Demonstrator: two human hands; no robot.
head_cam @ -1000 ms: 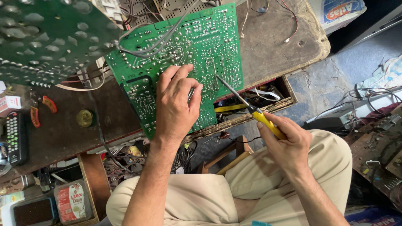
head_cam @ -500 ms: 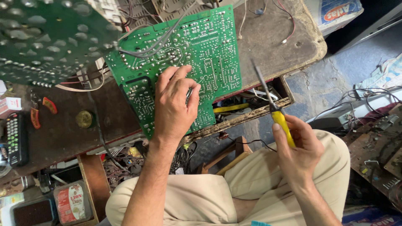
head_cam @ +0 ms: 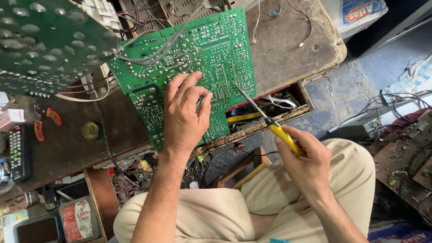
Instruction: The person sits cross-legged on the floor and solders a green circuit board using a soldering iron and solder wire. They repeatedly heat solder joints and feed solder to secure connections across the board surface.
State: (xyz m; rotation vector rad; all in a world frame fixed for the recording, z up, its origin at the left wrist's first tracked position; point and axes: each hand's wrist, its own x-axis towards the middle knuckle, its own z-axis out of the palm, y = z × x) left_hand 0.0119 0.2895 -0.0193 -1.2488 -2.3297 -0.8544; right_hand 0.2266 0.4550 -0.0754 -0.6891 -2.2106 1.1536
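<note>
1. The left hand [head_cam: 182, 114] is pressing down on the green circuit board [head_cam: 211, 49], fingers spread and holding nothing.
2. The board is lying on the tabletop [head_cam: 288, 49].
3. The right hand [head_cam: 306, 157] is gripping a yellow-handled soldering iron [head_cam: 270, 123], its tip touching the board.

two circuit boards [head_cam: 211, 49], one soldering iron [head_cam: 270, 126], one remote [head_cam: 17, 150].
</note>
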